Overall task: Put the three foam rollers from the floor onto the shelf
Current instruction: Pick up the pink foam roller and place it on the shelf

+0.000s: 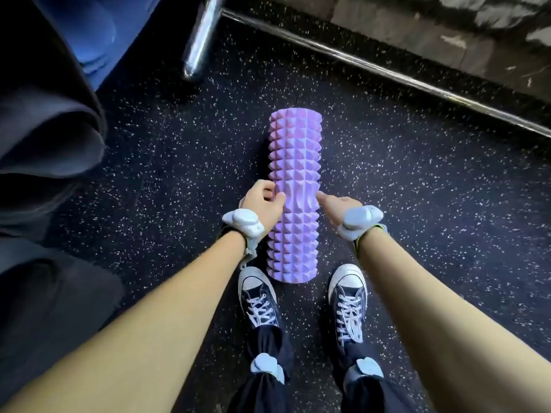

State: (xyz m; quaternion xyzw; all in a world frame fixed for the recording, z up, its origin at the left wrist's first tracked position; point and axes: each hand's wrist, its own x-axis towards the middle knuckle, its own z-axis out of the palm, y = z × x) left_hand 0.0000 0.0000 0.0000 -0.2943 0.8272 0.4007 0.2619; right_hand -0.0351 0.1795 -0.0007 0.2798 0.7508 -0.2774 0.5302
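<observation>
1. foam roller [295, 198]: a purple, spiked cylinder lying flat on the floor [417, 204], its long axis running away from the person, its near end between the two shoes.
2. left hand [265, 204]: it sits against the roller's left side around mid-length; its fingers [268, 189] are curled together and the thumb presses on the spiked top, so the hand is closing on the roller, though whether the grip is firm i cannot tell.
3. right hand [340, 208]: it is at the roller's right side, opposite the left hand; a fingertip touches the roller's edge, the rest of the fingers are hidden under the hand, so i cannot tell whether they grip it.
4. wrist bands [243, 223]: pale grey devices are strapped on both wrists, and similar ones on both ankles.
5. shoes [258, 296]: dark lace-up sneakers with white toe caps stand either side of the roller's near end.
6. floor: black rubber with white flecks.
7. chrome bar [199, 40]: a shiny metal tube stands slanted beyond the roller, top centre.
8. blue mat [95, 34]: rolled blue material lies top left.
</observation>
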